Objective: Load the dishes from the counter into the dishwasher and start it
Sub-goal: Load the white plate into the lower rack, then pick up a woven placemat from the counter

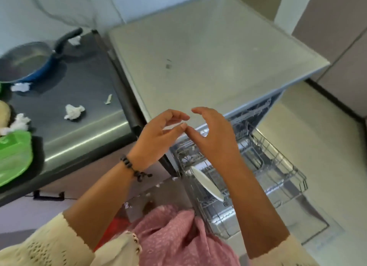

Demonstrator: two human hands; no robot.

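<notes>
The dishwasher (208, 53) stands open, its wire lower rack (278, 166) pulled out over the lowered door. One white plate (207, 183) stands on edge in the rack's near left part. My left hand (156, 138) and my right hand (214, 140) hover together above the rack's back corner, fingertips nearly touching, fingers loosely curved and holding nothing. On the steel counter (83, 114) to the left sit a blue saucepan (29, 63) with a black handle and a green plate (14, 156) at the frame's left edge.
Crumpled white tissues (73, 111) lie scattered over the counter. A pink garment (178, 236) fills the lower middle. Light floor tiles (317, 138) extend to the right of the dishwasher, with pale cabinet fronts (341, 47) beyond them.
</notes>
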